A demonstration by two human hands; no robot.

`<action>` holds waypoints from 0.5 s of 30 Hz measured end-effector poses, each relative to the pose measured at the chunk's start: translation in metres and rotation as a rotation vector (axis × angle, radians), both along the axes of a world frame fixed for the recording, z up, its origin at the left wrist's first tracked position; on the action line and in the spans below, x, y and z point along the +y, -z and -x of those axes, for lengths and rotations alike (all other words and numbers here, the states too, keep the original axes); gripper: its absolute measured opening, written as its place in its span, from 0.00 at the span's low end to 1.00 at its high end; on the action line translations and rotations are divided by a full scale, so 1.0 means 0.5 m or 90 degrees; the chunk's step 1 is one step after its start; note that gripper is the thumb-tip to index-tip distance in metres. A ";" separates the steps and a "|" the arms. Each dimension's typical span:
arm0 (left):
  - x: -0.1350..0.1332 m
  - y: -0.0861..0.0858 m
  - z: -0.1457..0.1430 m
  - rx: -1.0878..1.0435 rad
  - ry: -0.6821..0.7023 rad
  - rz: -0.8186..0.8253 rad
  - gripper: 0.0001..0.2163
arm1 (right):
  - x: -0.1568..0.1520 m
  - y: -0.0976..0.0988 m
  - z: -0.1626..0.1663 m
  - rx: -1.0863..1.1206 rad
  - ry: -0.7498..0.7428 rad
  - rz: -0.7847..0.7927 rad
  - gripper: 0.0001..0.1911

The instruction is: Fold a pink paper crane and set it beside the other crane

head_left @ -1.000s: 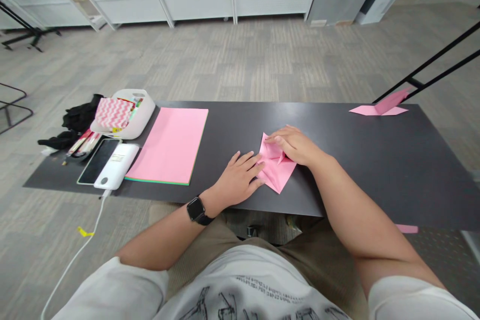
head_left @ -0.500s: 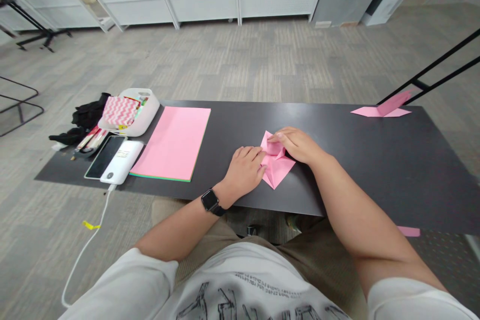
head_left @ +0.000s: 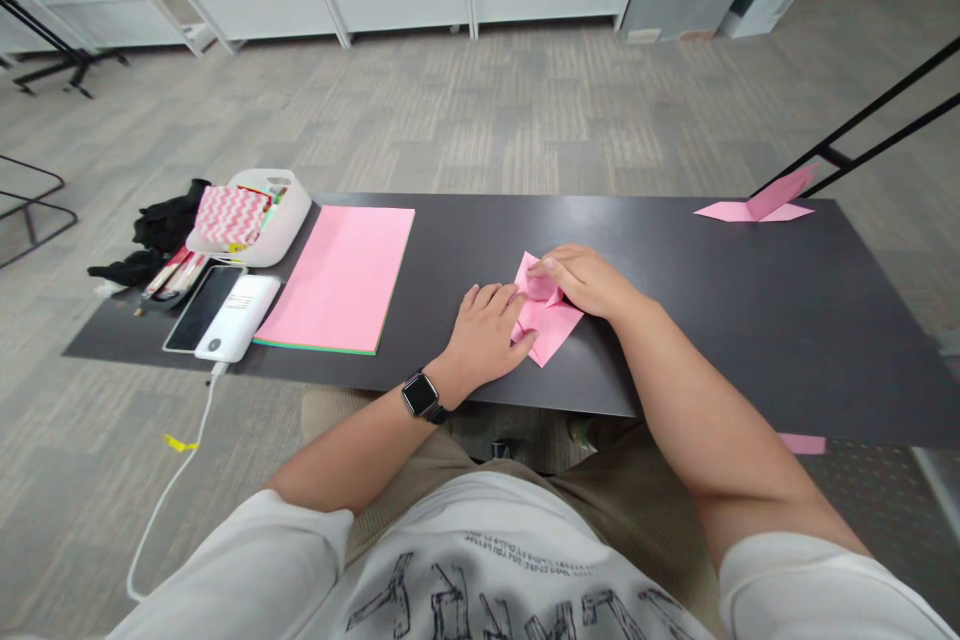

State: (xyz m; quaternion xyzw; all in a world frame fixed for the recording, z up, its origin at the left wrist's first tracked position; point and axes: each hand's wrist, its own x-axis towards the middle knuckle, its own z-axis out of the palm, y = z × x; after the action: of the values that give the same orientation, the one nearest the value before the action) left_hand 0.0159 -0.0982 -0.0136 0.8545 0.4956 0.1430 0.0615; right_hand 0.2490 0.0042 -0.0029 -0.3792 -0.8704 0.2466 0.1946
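The left hand (head_left: 487, 332) lies flat, fingers together, pressing the near left edge of the folded pink paper (head_left: 551, 325) on the dark table (head_left: 750, 320). The right hand (head_left: 585, 280) curls over the paper's far side, fingertips pinching a flap. Well left of the hands lie a pink paper stack (head_left: 341, 278), phone (head_left: 201, 308) and white power bank (head_left: 238, 318), its label unreadable

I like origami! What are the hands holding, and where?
Both press the pink paper flat: left hand on its left edge, right hand on its top.
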 end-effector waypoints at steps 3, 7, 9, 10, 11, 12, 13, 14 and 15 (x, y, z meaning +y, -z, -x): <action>-0.003 0.006 0.002 0.000 0.004 -0.001 0.27 | -0.003 -0.003 0.001 -0.012 -0.001 -0.004 0.42; -0.009 0.005 0.005 0.013 0.004 0.007 0.29 | -0.006 -0.005 0.001 -0.018 -0.004 -0.005 0.38; -0.012 0.003 0.006 0.021 0.007 0.010 0.29 | -0.007 -0.004 0.002 -0.034 -0.003 -0.002 0.37; -0.013 0.001 0.007 0.025 0.010 0.012 0.29 | -0.007 -0.003 0.002 -0.042 -0.001 -0.002 0.36; -0.014 0.000 0.008 0.028 0.012 0.013 0.30 | -0.007 -0.003 0.002 -0.048 0.000 -0.002 0.36; -0.015 0.000 0.010 0.029 0.015 0.013 0.30 | -0.007 -0.002 0.003 -0.051 0.000 -0.002 0.36; -0.016 -0.001 0.012 0.027 0.021 0.013 0.31 | -0.008 -0.002 0.003 -0.052 -0.002 -0.002 0.36; -0.018 -0.002 0.015 0.023 0.033 0.012 0.31 | -0.008 -0.002 0.003 -0.050 -0.003 -0.001 0.37; -0.019 -0.003 0.018 0.017 0.052 0.010 0.31 | -0.009 -0.001 0.003 -0.047 -0.003 -0.001 0.37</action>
State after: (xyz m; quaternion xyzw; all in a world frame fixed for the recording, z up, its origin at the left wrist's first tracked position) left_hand 0.0067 -0.1078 -0.0122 0.8754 0.4622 0.1246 0.0674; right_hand 0.2476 -0.0002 -0.0022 -0.3862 -0.8778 0.2323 0.1622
